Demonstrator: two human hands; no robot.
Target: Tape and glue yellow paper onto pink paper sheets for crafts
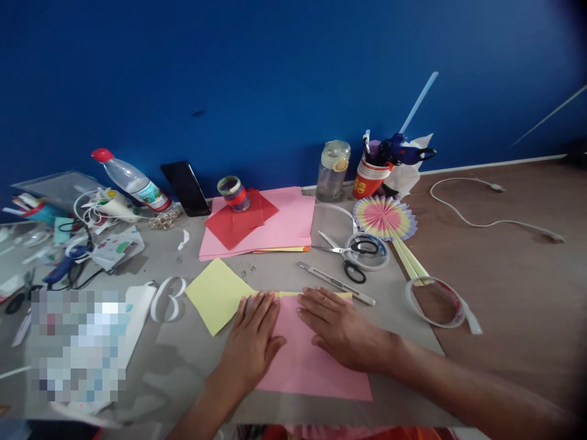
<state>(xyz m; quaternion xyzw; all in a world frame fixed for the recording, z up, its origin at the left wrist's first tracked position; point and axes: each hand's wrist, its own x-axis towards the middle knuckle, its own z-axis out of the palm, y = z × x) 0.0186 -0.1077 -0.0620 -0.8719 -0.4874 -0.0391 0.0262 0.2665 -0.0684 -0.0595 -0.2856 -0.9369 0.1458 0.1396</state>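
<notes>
A pink sheet of paper (316,379) lies flat on the table in front of me, with a thin yellow strip (288,294) showing along its far edge. My left hand (257,339) rests flat on the sheet's left side, fingers stretched toward that edge. On the right side, my right hand (339,324) presses flat with its fingers pointing left. Both hands are open and hold nothing. A yellow square of paper (217,296) lies left of the sheet, by my left fingertips. Just beyond my right hand is a craft knife (337,283).
Black-handled scissors (353,250) lie on a tape roll (383,253). Beyond are pink sheets (293,220) with red paper (233,229), a glass jar (333,171) and a red cup of tools (369,177). A paper fan (385,217) and another tape roll (413,305) are right. A bottle (137,183) leans left.
</notes>
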